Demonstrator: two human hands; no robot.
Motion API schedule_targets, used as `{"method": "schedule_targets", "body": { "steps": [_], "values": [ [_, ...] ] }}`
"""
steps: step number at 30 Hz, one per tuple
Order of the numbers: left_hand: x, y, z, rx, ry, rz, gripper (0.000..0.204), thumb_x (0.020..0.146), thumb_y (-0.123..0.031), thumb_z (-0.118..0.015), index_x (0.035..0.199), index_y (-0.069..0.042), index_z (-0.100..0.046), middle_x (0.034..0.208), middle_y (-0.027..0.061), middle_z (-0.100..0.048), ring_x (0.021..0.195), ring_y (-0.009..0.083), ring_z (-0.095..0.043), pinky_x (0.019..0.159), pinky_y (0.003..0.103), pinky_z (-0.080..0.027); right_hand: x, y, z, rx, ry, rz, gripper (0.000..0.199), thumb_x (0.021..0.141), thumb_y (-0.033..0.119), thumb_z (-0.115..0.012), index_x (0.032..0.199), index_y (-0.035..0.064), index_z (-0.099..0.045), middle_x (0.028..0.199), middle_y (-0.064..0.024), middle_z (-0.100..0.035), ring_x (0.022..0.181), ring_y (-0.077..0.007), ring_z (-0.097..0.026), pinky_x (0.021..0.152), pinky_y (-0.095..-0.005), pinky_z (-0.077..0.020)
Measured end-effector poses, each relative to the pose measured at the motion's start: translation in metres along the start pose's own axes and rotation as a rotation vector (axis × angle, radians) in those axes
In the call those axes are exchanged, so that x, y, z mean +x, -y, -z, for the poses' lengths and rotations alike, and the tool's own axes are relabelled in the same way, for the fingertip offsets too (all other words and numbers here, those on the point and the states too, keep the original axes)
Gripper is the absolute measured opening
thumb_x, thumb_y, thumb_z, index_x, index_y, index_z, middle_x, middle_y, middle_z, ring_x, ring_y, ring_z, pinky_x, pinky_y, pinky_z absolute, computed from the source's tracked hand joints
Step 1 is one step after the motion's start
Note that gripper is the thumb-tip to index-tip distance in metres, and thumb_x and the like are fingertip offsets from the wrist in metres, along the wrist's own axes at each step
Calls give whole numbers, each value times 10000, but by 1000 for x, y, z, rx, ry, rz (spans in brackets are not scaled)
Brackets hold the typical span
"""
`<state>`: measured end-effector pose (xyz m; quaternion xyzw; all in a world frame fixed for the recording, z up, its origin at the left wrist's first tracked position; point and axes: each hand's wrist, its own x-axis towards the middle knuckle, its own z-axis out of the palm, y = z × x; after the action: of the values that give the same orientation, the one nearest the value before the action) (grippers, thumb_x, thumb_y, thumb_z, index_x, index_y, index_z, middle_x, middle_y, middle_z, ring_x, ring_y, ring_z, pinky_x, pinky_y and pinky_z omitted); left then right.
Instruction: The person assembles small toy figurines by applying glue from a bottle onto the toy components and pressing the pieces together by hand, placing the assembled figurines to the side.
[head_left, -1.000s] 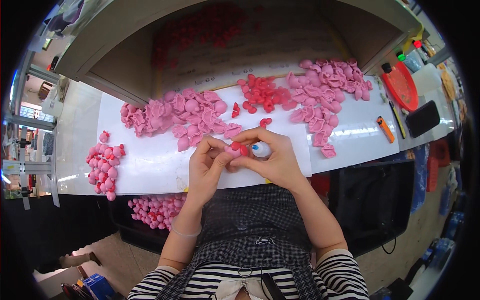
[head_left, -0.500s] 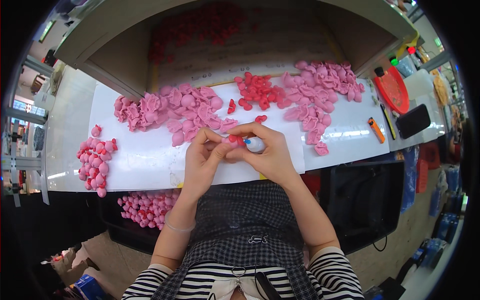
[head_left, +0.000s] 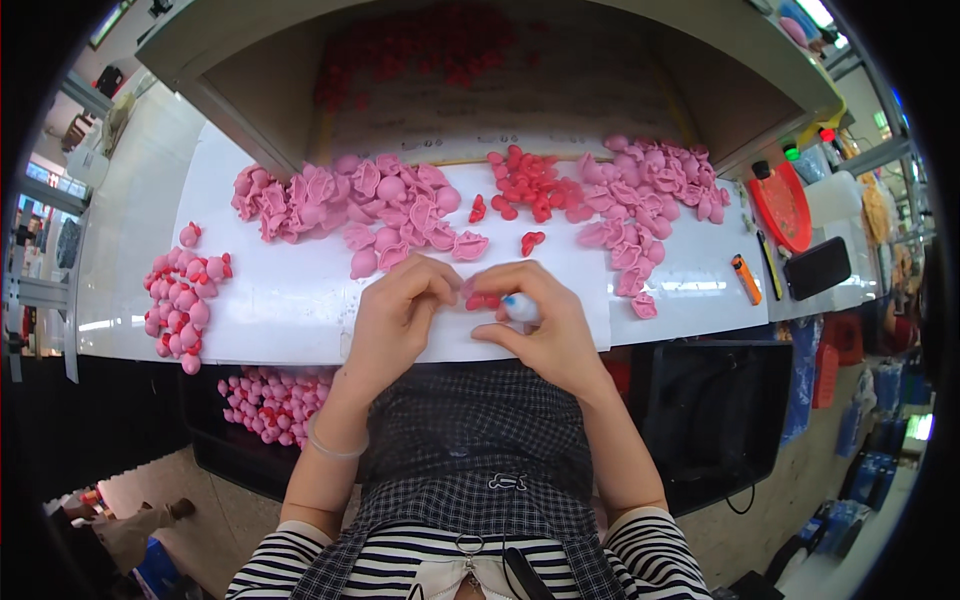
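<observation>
My right hand holds a small white bottle with a blue tip, tucked between palm and fingers. The thumb and forefinger of that hand stand apart. At the forefinger's tip is a small red piece; whether it is gripped is unclear. My left hand is closed, its fingers curled close to the red piece. A bit of pink shows at its fingertips, but what they hold is mostly hidden. Beyond the hands, a loose red piece and a pink hollow piece lie on the white sheet.
Pink pieces are heaped at left and right, with a red pile between. Joined pink-and-red pieces lie far left; more fill a black tray below. Right stand an orange lighter, phone and red dish.
My hands have moved apart slightly, and my right thumb has opened away from the forefinger. The pink-and-red piece between them is now less visible. The whole view has shifted a little.
</observation>
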<state>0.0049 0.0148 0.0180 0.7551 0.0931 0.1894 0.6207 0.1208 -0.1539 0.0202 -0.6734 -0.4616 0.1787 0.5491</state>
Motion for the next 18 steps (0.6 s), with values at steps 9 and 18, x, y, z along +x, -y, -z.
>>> {"method": "schedule_targets", "body": {
  "steps": [9,18],
  "values": [
    [-8,-15,-11,300,-47,-122,420,776,-10,-749,1160,-27,-578,1074,128,-682,1035,292,-649,892,364,-508,-5,9,21,105,-133,-347,218,930,-18,-560,1145,-28,-523,1155,-186,-660,1057,-200,-643,908,-313,-492],
    [6,-1,-13,243,45,25,679,730,-126,-857,1282,-68,-465,1116,29,-728,1002,163,-675,773,280,-449,-11,-14,13,169,-367,-61,262,876,149,-734,1016,9,-563,983,-75,-624,842,-124,-590,750,-242,-472]
  ]
}}
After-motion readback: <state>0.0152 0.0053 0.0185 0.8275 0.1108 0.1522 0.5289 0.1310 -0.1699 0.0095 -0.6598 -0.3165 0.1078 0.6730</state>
